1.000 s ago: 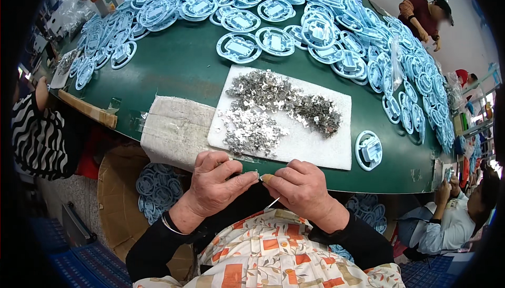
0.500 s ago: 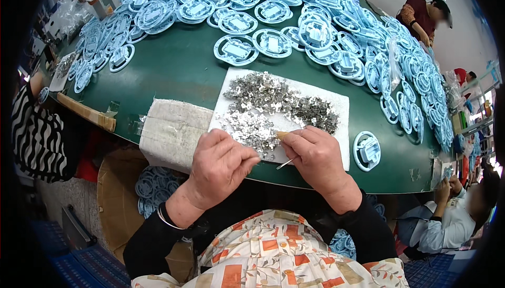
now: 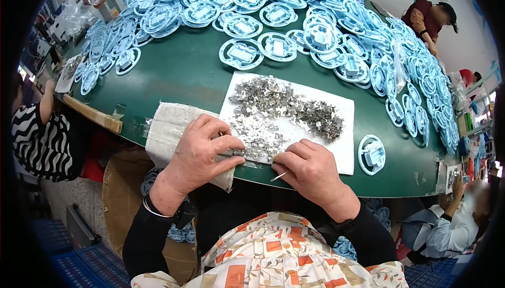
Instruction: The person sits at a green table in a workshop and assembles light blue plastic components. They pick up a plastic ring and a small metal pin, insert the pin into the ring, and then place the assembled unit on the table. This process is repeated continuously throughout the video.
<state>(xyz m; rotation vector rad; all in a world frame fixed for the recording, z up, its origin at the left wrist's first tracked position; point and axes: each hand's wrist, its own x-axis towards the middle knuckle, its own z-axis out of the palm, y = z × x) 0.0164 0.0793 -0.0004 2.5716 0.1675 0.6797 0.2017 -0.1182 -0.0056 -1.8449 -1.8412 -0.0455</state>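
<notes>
My left hand (image 3: 202, 148) reaches in at the near left edge of a white foam board (image 3: 344, 156). Its thumb and forefinger are apart beside a heap of small shiny metal clips (image 3: 255, 135). My right hand (image 3: 311, 172) is closed round a thin metal pick (image 3: 279, 176), whose slim rod sticks out below the fingers. The right fingertips rest at the board's near edge, close to the clips. Darker metal clips (image 3: 315, 114) lie farther back on the board. A single light blue oval plastic part (image 3: 372, 154) lies right of the board.
Many light blue plastic parts (image 3: 242, 52) are piled along the far side of the green table (image 3: 173, 72). A whitish cloth-covered pad (image 3: 167, 130) adjoins the board's left side. Below stands a cardboard box (image 3: 118, 193). Other people (image 3: 428, 20) work around the table.
My left hand has moved left and its pinch has opened beside the clips. My right hand has come slightly lower, the pick still in it. The whole view has shifted slightly.
</notes>
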